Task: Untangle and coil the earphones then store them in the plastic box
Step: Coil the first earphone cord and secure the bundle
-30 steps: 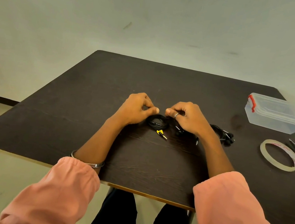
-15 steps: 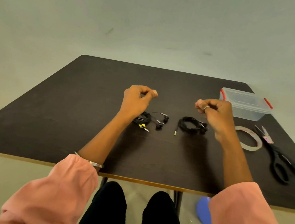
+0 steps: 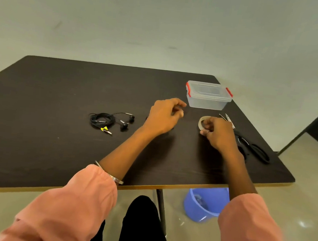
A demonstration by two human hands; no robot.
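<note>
On dark table, coiled earphones

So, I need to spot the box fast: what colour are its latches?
Red latches on the clear plastic box, head view.

Even, soft overhead lighting, moderately bright; faint shadows under the hands on the worktop; wide-angle bowing at edges; sleeves near the lens blurred; floor glare at right.

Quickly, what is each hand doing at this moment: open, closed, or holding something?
Left hand: fingers curled; whether it holds anything cannot be told.
Right hand: grips the roll of tape.
</note>
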